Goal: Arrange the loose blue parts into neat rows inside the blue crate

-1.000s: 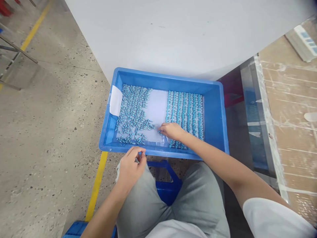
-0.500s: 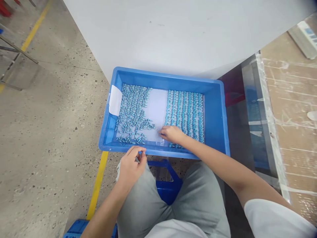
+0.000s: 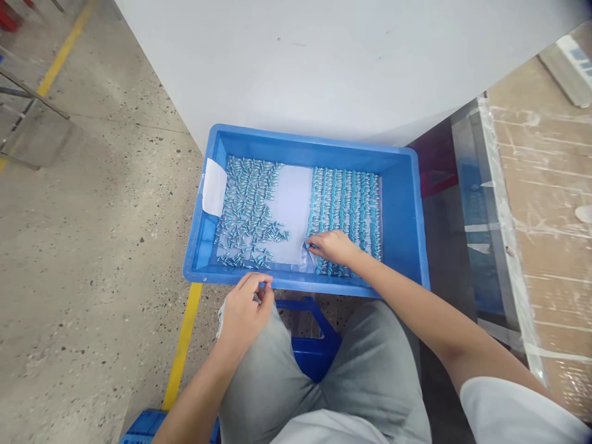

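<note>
A blue plastic bin (image 3: 319, 139) stands in front of my knees. Small teal pin-like parts (image 3: 247, 197) lie loosely in its left half, and similar parts (image 3: 346, 209) form neat rows in the right half. Between them shows a strip of white sheet (image 3: 293, 197). My right hand (image 3: 333, 246) is inside the bin at the left edge of the rows, thumb and fingers pinching the lifted edge of a clear plastic sheet (image 3: 306, 259). At the near rim, my left hand (image 3: 250, 302) is curled with thumb and forefinger together; anything between them is too small to make out.
A white label (image 3: 215, 188) hangs over the bin's left wall. Beyond the bin rises a white panel (image 3: 324, 68). To the right is a cardboard-topped surface (image 3: 546, 216) wrapped in clear film. A blue stool (image 3: 317, 351) shows between my legs.
My right hand has moved slightly to the right, toward the rows, and the clear sheet's edge now stands raised at its fingertips. My left hand has stayed at the near rim.
</note>
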Action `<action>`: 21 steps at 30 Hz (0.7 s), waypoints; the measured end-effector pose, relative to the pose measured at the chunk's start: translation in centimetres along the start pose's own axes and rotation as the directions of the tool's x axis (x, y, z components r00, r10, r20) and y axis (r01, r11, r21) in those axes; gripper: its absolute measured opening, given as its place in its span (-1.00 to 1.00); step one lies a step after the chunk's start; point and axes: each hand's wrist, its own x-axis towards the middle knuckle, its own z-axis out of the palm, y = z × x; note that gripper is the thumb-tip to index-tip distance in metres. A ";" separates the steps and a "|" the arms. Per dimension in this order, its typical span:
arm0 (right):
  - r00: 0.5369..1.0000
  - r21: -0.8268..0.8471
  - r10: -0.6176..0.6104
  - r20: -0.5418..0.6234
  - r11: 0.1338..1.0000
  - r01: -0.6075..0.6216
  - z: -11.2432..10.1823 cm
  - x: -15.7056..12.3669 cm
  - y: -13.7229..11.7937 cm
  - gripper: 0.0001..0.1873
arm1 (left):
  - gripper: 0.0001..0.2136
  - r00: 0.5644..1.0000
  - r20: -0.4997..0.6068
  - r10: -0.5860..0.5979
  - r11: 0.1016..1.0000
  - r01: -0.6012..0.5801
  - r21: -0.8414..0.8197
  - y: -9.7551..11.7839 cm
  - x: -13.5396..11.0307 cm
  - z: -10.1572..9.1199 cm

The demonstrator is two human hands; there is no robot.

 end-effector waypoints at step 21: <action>0.923 0.226 0.235 -0.305 0.959 -0.170 -1.9 -5.7 2.4 -0.73 | -0.64 0.810 0.567 0.148 0.872 -0.378 0.312 2.6 5.5 1.4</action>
